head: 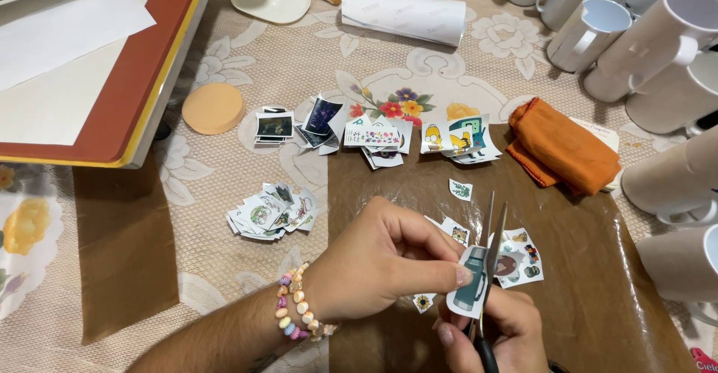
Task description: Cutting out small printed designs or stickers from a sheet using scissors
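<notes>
Bare forearms, a pastel bead bracelet (297, 306) around the left wrist, plain unpainted fingernails.

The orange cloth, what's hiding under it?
Under the orange cloth a white paper edge peeks out, lying on the brown sheet. The cloth covers the rest of that paper.

The scissors (491, 238) have thin, shiny metal blades, and the cutout (470, 289) they bite into is smooth printed paper. A glossy, crinkled brown sheet (583, 268) lies over the matt lace cloth on the table (224, 193). The mugs (658, 44) look like glazed white ceramic; the orange cloth (561, 148) is soft and matt.
</notes>
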